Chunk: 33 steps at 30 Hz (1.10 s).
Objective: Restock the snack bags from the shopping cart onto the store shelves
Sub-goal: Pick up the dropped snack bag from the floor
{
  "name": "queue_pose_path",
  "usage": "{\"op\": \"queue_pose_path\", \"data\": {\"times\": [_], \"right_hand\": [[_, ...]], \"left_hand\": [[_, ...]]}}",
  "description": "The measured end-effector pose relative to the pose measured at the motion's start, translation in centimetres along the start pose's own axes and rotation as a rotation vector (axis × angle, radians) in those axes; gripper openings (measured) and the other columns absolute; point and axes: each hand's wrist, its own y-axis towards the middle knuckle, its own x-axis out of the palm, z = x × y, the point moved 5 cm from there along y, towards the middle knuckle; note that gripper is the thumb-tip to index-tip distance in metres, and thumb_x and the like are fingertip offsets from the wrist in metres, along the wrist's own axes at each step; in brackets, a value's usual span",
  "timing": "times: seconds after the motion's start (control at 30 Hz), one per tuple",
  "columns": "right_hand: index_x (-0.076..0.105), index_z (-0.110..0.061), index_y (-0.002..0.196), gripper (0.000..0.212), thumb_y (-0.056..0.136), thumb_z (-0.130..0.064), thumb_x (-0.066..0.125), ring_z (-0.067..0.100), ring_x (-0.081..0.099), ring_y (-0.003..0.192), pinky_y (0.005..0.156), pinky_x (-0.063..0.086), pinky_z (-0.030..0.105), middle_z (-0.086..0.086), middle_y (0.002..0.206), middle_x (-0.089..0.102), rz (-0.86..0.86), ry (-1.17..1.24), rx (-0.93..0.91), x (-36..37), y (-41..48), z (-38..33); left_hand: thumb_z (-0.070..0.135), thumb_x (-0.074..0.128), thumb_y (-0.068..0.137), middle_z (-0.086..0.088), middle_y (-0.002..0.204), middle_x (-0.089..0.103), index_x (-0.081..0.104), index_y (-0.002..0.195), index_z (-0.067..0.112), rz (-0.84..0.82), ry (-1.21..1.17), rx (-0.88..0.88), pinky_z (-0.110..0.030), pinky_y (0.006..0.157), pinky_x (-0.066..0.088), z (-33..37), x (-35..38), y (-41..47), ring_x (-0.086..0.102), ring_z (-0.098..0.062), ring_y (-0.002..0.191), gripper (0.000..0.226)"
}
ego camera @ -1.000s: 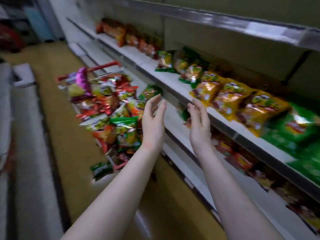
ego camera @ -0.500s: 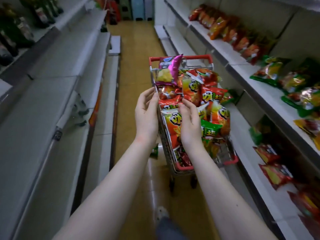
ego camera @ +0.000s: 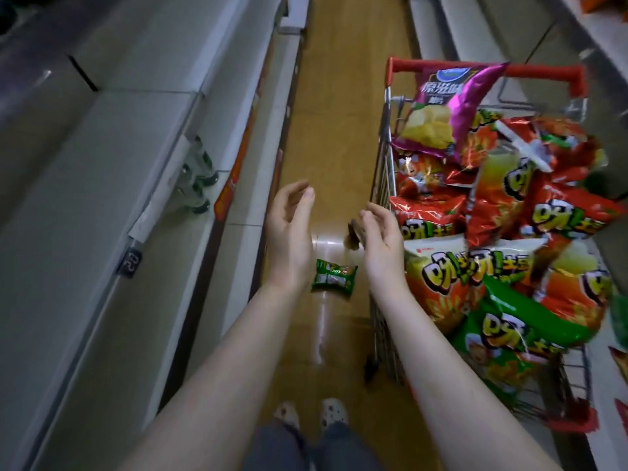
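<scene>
A wire shopping cart (ego camera: 380, 185) with red trim stands at the right, heaped with red and green snack bags (ego camera: 509, 266) and a purple chip bag (ego camera: 445, 110) on top. One small green snack bag (ego camera: 334, 276) lies on the floor between my arms. My left hand (ego camera: 290, 239) is raised over the aisle floor, fingers relaxed, holding nothing. My right hand (ego camera: 382, 246) hovers beside the cart's left wall, fingers loosely curved and holding nothing.
Pale shelves (ego camera: 102, 198) run along the left, with several bottles (ego camera: 195, 185) on a lower level. More shelving (ego camera: 475, 28) lines the far right behind the cart. The yellow-brown aisle floor (ego camera: 333, 113) stretches ahead. My feet (ego camera: 311, 413) show at the bottom.
My view swung from the right-hand shelves to the cart and on toward the aisle floor. Both hands left the bags in the cart and now hover left of it, above the fallen green bag.
</scene>
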Motion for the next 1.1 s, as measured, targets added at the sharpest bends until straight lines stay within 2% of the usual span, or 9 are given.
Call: {"op": "queue_pose_path", "data": {"times": [0.1,0.23,0.4,0.53,0.63,0.8,0.9,1.0,1.1], "right_hand": [[0.052,-0.020,0.121,0.023,0.100,-0.025,0.045,0.009,0.053,0.112,0.086,0.042,0.014,-0.004,0.118,0.056,0.027,-0.026,0.054,2.6,3.4,3.5],[0.051,-0.013,0.124,0.028,0.100,-0.024,0.045,0.013,0.054,0.110,0.085,0.042,0.016,0.002,0.120,0.057,0.064,-0.015,0.163,6.3,8.1,9.6],[0.052,-0.017,0.121,0.024,0.100,-0.025,0.043,0.013,0.054,0.109,0.080,0.040,0.017,-0.002,0.117,0.056,0.183,-0.100,0.266,9.0,14.8,20.2],[0.052,-0.016,0.125,0.029,0.101,-0.028,0.042,0.010,0.052,0.099,0.065,0.037,0.012,-0.002,0.113,0.055,0.235,-0.203,0.323,9.4,19.3,31.7],[0.050,-0.015,0.128,0.032,0.100,-0.030,0.042,0.017,0.056,0.099,0.061,0.040,0.018,0.004,0.118,0.056,0.236,-0.228,0.397,9.3,22.3,42.6],[0.049,-0.015,0.129,0.032,0.100,-0.028,0.045,0.002,0.054,0.074,0.047,0.041,0.009,0.001,0.106,0.056,0.181,-0.291,0.481,7.7,27.1,58.4],[0.050,-0.011,0.130,0.035,0.099,-0.026,0.048,0.005,0.057,0.077,0.061,0.048,0.016,0.005,0.108,0.059,0.196,-0.307,0.463,6.2,29.4,66.0],[0.048,-0.015,0.133,0.041,0.096,-0.034,0.052,0.022,0.061,0.102,0.092,0.050,0.043,0.010,0.125,0.059,0.167,-0.339,0.469,5.4,30.7,71.3],[0.047,-0.016,0.135,0.042,0.097,-0.034,0.049,0.024,0.058,0.109,0.094,0.048,0.042,0.009,0.128,0.056,0.118,-0.422,0.488,5.0,31.3,73.7]], "left_hand": [[0.029,0.053,0.096,0.001,0.116,0.063,0.063,0.113,0.023,-0.034,0.014,-0.042,-0.042,0.100,0.048,-3.6,-0.1,4.3,0.058,-0.016,0.112,0.020],[0.027,0.051,0.098,0.012,0.111,0.061,0.061,0.112,0.024,-0.080,0.047,-0.101,-0.015,0.087,0.043,-10.0,0.7,10.4,0.054,0.001,0.106,0.018],[0.019,0.055,0.096,0.012,0.104,0.060,0.060,0.106,0.022,-0.151,0.041,-0.164,0.000,0.075,0.041,-20.1,1.3,18.2,0.054,0.005,0.096,0.012],[0.020,0.060,0.093,0.008,0.112,0.061,0.060,0.112,0.021,-0.160,0.094,-0.188,-0.004,0.076,0.042,-31.0,0.9,23.2,0.054,-0.001,0.104,0.019],[0.026,0.061,0.092,0.008,0.118,0.057,0.055,0.115,0.024,-0.208,0.159,-0.282,-0.010,0.073,0.039,-42.2,1.8,25.8,0.051,-0.008,0.111,0.023],[0.019,0.064,0.090,-0.002,0.122,0.055,0.055,0.116,0.015,-0.190,0.255,-0.363,-0.021,0.085,0.040,-59.5,4.4,29.0,0.051,-0.019,0.117,0.027],[0.021,0.065,0.089,-0.005,0.128,0.054,0.054,0.115,0.018,-0.177,0.299,-0.390,-0.032,0.098,0.045,-68.5,5.8,30.3,0.051,-0.022,0.120,0.028],[0.025,0.068,0.087,-0.004,0.132,0.049,0.051,0.117,0.024,-0.202,0.367,-0.437,-0.046,0.100,0.047,-74.4,6.5,30.9,0.051,-0.026,0.121,0.035],[0.028,0.069,0.086,-0.008,0.138,0.043,0.045,0.134,0.020,-0.235,0.462,-0.519,-0.045,0.105,0.042,-78.9,6.4,31.0,0.044,-0.029,0.126,0.055]]}}
